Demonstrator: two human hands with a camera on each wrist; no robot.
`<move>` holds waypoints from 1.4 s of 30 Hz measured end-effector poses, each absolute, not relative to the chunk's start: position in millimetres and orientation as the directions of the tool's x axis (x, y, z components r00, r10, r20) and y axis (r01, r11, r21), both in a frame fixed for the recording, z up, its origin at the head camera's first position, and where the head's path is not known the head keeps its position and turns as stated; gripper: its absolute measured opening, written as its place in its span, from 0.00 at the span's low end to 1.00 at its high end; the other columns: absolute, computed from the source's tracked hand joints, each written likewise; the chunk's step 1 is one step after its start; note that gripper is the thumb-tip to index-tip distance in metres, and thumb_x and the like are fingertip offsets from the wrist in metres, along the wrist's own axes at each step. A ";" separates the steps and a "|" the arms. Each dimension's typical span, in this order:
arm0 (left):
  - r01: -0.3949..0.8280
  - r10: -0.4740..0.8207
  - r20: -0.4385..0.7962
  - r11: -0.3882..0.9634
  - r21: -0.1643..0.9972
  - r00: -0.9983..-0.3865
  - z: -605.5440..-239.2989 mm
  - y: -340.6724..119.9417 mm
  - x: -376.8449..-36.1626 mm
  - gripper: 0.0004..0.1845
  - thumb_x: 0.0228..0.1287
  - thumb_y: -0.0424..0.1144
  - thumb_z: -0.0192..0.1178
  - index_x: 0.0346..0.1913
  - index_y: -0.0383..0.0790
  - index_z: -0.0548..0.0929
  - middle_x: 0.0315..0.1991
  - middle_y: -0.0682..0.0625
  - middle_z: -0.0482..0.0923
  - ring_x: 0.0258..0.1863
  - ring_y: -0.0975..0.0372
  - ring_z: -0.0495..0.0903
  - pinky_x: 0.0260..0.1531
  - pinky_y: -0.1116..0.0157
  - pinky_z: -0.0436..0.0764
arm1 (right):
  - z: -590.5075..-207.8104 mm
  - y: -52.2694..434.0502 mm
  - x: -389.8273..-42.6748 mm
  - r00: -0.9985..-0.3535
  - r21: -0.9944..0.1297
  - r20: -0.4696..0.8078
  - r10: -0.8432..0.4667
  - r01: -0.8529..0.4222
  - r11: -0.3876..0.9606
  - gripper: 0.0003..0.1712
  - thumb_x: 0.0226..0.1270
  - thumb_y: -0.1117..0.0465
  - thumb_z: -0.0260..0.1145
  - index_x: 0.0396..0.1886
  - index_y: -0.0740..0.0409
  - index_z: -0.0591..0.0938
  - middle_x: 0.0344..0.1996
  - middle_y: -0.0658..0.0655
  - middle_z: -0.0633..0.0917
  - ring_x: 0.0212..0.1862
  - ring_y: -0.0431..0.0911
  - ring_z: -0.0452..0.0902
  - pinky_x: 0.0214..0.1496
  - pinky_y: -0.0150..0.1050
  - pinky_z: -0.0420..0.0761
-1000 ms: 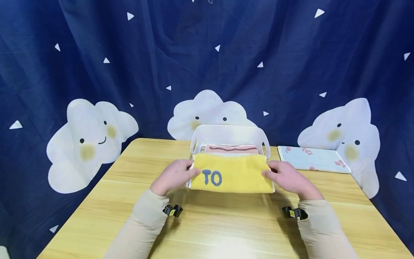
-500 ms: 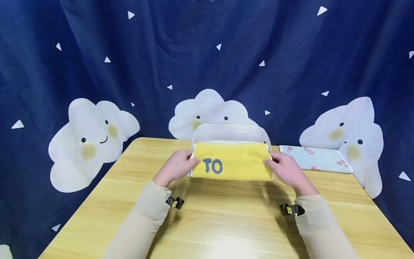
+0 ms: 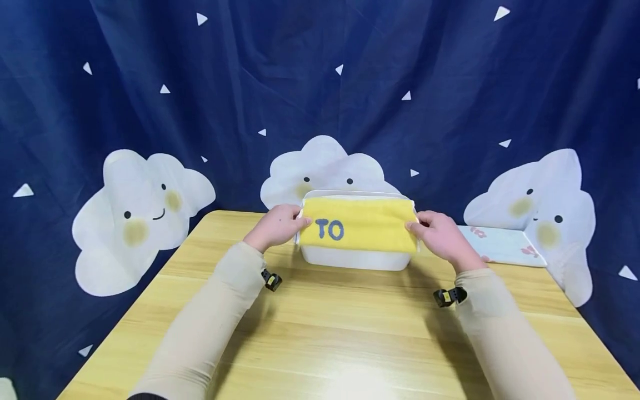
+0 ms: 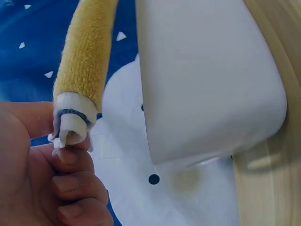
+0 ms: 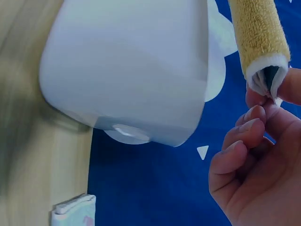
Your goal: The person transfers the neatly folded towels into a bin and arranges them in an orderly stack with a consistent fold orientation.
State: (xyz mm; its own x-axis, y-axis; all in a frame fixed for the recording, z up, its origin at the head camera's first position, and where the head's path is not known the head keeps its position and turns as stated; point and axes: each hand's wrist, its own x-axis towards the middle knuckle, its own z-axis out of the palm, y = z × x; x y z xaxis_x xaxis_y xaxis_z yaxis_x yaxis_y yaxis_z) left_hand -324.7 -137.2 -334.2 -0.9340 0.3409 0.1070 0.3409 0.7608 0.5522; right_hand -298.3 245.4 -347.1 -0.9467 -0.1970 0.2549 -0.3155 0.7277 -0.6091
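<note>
A folded yellow towel with the blue letters "TO" is stretched level between both hands, over the white basket. My left hand pinches its left end between thumb and fingers. At the opposite end, my right hand pinches the towel the same way. Both wrist views show the towel's folded, white-edged end in the fingertips, apart from the basket wall. In the head view the towel hides the basket's opening and what lies inside; only its lower front and back rim show.
A folded light-blue towel with pink flowers lies on the wooden table to the right of the basket, partly behind the right hand. A dark blue curtain with clouds and white triangles hangs behind the table.
Both hands have raised the yellow towel and moved it away from me, from in front of the basket to over it. The pink towel inside the basket is now hidden; the basket's lower front shows.
</note>
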 end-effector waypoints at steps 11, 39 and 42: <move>0.319 0.329 0.072 0.800 0.509 -0.941 -323.9 -129.1 -354.2 0.15 0.75 0.52 0.55 0.37 0.44 0.82 0.30 0.49 0.78 0.30 0.56 0.73 0.34 0.59 0.72 | -328.8 247.5 -320.2 -0.970 -0.585 0.162 -0.182 -0.243 0.774 0.17 0.76 0.49 0.59 0.34 0.57 0.80 0.26 0.56 0.73 0.29 0.51 0.66 0.32 0.44 0.66; 0.132 0.121 0.052 0.942 0.310 -0.991 -347.9 -100.4 -400.2 0.16 0.74 0.54 0.56 0.40 0.44 0.82 0.31 0.49 0.79 0.31 0.56 0.77 0.34 0.58 0.76 | -340.4 236.1 -375.2 -0.993 -0.501 0.036 -0.110 -0.113 0.858 0.17 0.77 0.50 0.58 0.41 0.60 0.82 0.38 0.60 0.81 0.42 0.56 0.73 0.45 0.50 0.73; 0.106 0.097 0.044 0.943 0.315 -0.994 -351.7 -99.0 -401.0 0.16 0.74 0.54 0.57 0.43 0.44 0.82 0.31 0.49 0.79 0.31 0.57 0.78 0.34 0.58 0.76 | -343.0 234.8 -377.0 -0.994 -0.492 0.018 -0.105 -0.100 0.865 0.19 0.77 0.50 0.57 0.51 0.61 0.83 0.46 0.62 0.82 0.46 0.57 0.74 0.52 0.54 0.74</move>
